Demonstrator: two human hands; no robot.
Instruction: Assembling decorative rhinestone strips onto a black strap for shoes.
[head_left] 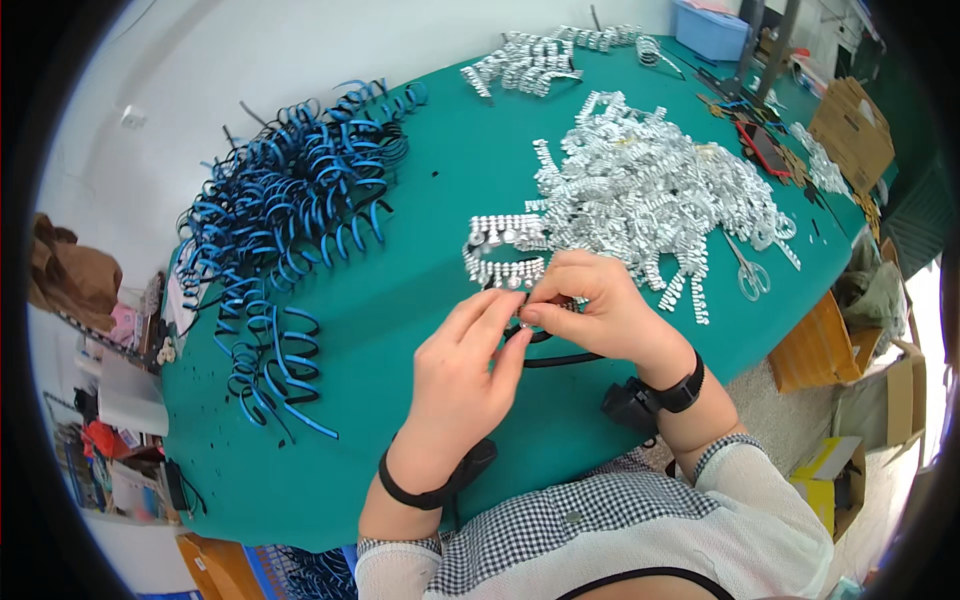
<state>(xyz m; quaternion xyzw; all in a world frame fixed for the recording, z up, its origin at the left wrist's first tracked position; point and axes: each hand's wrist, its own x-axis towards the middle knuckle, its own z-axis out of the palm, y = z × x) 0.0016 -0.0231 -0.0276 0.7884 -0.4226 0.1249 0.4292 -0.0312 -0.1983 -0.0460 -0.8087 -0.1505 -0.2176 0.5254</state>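
Silver rhinestone trim piece, a curved band with short dangling fringes, sits just above the middle of the teal table cover, and both hands meet at its lower edge. The right hand has its thumb and forefinger pressed together on a small part of the trim near a thin black headband, which curves out beneath the hands onto the cloth. The left hand comes up from below with its fingers extended and close together, the fingertips touching the same spot against the right thumb; whether it is truly pinching the trim cannot be told, since the contact point is hidden between the fingers. Each wrist wears a black strap with a small black device on it. Just beyond the hands, up and to the right, lies a large heap of silver rhinestone trims, with a smaller cluster of similar silver pieces farther back. A pair of clear-handled scissors rests at the heap's right edge. On the left side of the table sprawls a big tangle of blue and black curved headbands. A light blue plastic box stands at the far end, and brown cardboard cartons sit beyond the table's right rim.
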